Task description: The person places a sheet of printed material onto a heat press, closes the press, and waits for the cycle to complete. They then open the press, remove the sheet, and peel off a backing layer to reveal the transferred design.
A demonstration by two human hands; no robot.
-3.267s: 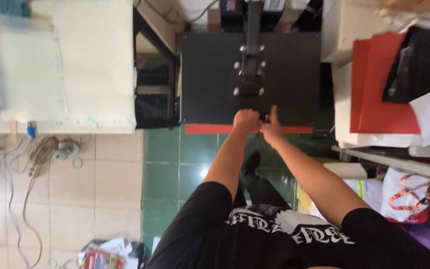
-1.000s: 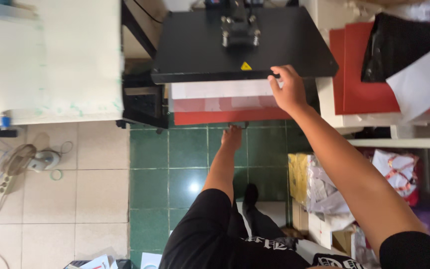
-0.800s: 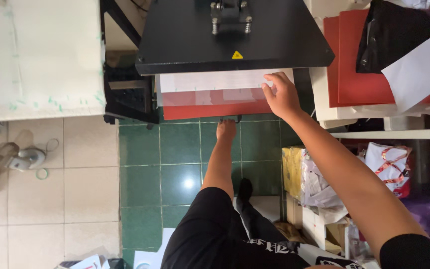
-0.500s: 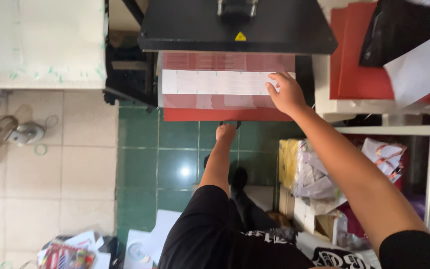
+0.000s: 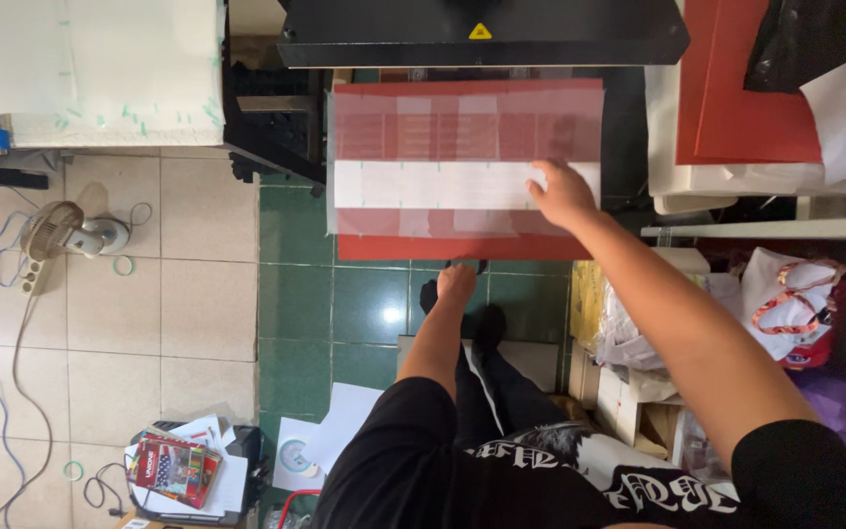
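The right hand [image 5: 562, 193] lies flat with fingers spread on the right end of a white sheet [image 5: 443, 184], pressing nothing between them. That sheet runs leftward from the hand across a red pad [image 5: 462, 245], under a translucent film [image 5: 462, 127] that covers the pad beyond the fingertips. Just past the film, the black upper plate [image 5: 482, 34] of the heat press stands raised, a yellow warning triangle on its edge. The left hand [image 5: 456, 282] hangs nearer the body, just below the red pad's front edge; whether its fingers are closed I cannot tell. To the right of the right hand, red boards [image 5: 736, 98] lie on a white desk [image 5: 678, 186]. Far left of both hands, a small fan [image 5: 70, 233] rests on the tiled floor [image 5: 198, 294]
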